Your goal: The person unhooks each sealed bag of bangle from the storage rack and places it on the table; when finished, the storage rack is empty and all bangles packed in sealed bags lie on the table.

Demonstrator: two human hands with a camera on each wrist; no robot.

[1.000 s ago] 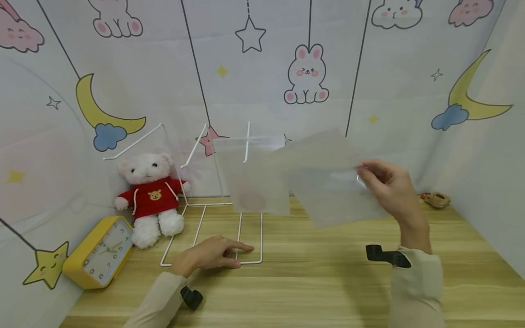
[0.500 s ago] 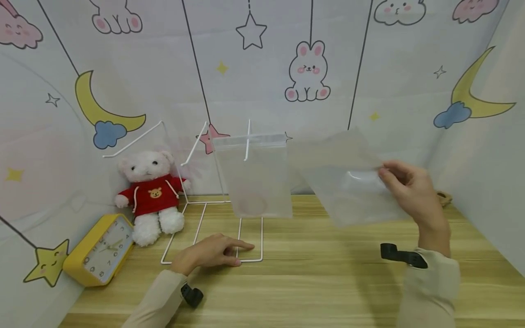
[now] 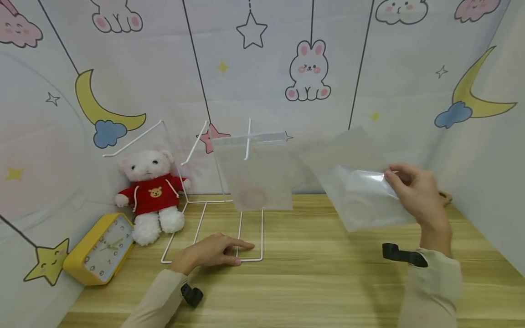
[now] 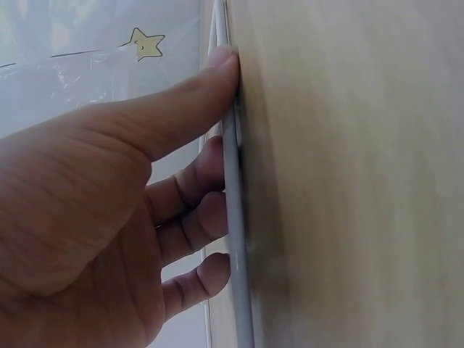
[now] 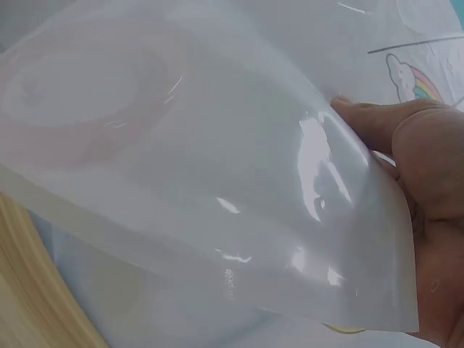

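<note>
In the head view my right hand (image 3: pixel 422 191) pinches the edge of a frosted plastic bag (image 3: pixel 369 200) at the right, held above the table. A faint pinkish ring shape shows through that bag (image 5: pixel 239 152) in the right wrist view. A second frosted bag (image 3: pixel 262 177) with a strip along its top hangs at the right hook of a white wire rack (image 3: pixel 262 232); a round shape shows low in it. My left hand (image 3: pixel 211 250) rests on the rack's front base rod, index finger straight. The left wrist view shows the thumb and fingertips touching the rod (image 4: pixel 235 217).
A white teddy bear (image 3: pixel 153 196) in a red hoodie sits behind the rack's left side. Left of it stands a yellow alarm clock (image 3: pixel 96 250). A small brown object (image 3: pixel 445 197) lies far right, partly behind my right hand. A printed curtain (image 3: pixel 262 91) closes the back.
My right hand has moved right with its bag, away from the hanging bag, then nearly stopped. The hanging bag sways slightly. My left hand stays on the rack.
</note>
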